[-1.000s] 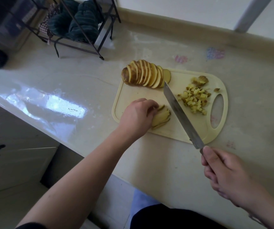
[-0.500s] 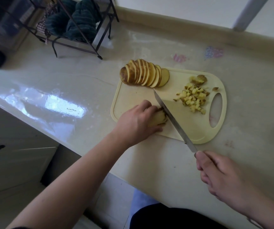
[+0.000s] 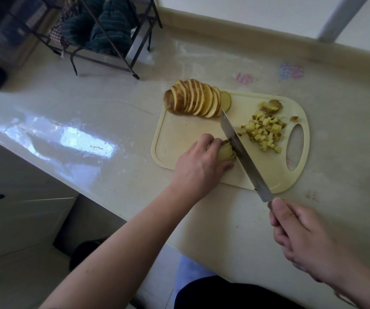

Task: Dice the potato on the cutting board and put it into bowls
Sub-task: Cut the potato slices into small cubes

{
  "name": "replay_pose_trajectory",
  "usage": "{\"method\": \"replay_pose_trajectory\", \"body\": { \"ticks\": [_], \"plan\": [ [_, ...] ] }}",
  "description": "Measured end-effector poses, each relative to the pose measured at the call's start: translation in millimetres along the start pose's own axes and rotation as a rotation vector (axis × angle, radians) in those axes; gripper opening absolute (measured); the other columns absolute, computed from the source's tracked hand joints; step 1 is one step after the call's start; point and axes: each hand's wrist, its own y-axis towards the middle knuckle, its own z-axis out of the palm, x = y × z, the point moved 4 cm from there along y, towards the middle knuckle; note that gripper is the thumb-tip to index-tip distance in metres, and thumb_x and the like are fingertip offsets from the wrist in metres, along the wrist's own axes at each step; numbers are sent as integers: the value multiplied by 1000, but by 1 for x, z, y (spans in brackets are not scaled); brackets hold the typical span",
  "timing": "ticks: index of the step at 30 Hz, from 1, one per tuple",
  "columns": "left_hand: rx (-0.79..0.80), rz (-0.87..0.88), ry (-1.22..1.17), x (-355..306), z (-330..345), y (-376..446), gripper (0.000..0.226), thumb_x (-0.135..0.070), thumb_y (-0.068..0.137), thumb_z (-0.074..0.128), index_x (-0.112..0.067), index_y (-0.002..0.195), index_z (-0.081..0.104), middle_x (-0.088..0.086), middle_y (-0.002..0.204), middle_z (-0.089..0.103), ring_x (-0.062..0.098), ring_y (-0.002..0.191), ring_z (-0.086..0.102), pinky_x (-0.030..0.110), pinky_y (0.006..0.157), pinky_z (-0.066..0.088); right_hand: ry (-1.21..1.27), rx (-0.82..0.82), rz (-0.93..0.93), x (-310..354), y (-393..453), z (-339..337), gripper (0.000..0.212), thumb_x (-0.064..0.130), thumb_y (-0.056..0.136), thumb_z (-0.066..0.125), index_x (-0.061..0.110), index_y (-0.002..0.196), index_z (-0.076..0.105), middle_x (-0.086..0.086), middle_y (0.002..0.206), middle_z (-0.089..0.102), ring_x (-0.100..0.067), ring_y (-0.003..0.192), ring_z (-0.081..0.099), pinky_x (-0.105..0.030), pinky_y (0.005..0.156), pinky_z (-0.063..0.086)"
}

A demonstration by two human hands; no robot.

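Hands first: your left hand (image 3: 202, 162) curls over a small stack of potato slices (image 3: 226, 152) near the front of the cutting board (image 3: 179, 134), pinning it down. Your right hand (image 3: 302, 233) is clamped round the handle of the knife (image 3: 242, 152), blade edge against the stack's right side. Fanned sliced potato (image 3: 193, 100) sits at the board's far edge; diced pieces (image 3: 264, 132) lie by the handle hole. Board rests on the table (image 3: 112, 112); wire rack (image 3: 104, 36) behind.
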Motion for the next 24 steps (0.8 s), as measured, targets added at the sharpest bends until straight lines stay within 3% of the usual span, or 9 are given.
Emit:
{"method": "replay_pose_trajectory", "body": {
  "ticks": [5,7,13,18,22,24],
  "plan": [
    [16,15,-49,3,1,1,56,-40,87,79,-5,127,63,14,118,60,32,94,66,41,74,59,-69,-47,-47,-1,1,-2,58,76,83,36,21,73,50,1,54,38,-12,43,30,-20,39,27],
    [65,2,-56,5,-1,3,59,-46,90,74,-8,132,59,10,123,56,29,99,64,41,78,58,-80,-89,-56,-1,0,-8,66,86,75,38,21,75,51,2,53,38,-13,44,30,-20,41,27],
    [37,124,67,6,-9,7,62,-58,90,57,-8,126,62,10,111,59,27,89,62,40,67,58,-106,-78,-77,2,-4,-10,82,98,62,35,19,78,50,2,52,41,-10,43,32,-21,43,28],
    [-113,303,-4,11,-4,4,39,-34,94,67,0,113,71,17,111,68,34,96,64,44,78,57,-167,-76,-112,6,-8,-6,76,92,69,32,19,77,48,4,50,39,-7,44,33,-27,46,30],
    [-168,410,-116,8,5,4,20,-14,92,72,1,104,75,19,110,70,37,100,67,43,87,56,-211,-84,-115,14,-12,-7,55,76,80,29,24,77,49,5,49,39,-7,42,35,-17,44,27],
    [-177,409,-141,8,5,5,16,-11,92,73,1,101,76,19,108,70,38,100,66,42,89,55,-245,-91,-130,15,-13,-7,55,76,81,28,25,79,48,5,49,41,-7,42,37,-17,44,29]
  ]
}}
